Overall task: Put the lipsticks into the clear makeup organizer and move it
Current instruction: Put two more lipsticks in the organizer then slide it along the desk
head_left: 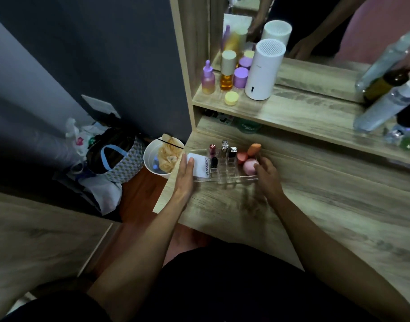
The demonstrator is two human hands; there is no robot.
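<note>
Near the middle of the frame, on the pale wooden dresser top, stands the clear acrylic makeup organizer, its long axis running left to right. Several lipsticks already stand upright in its small cells, beside pink and orange sponges. The left hand presses flat against its left end, and the right hand touches its right end with curled fingers. Both hands seem to clamp it between them, equally near, so the coming move probably needs an even lift.
</note>
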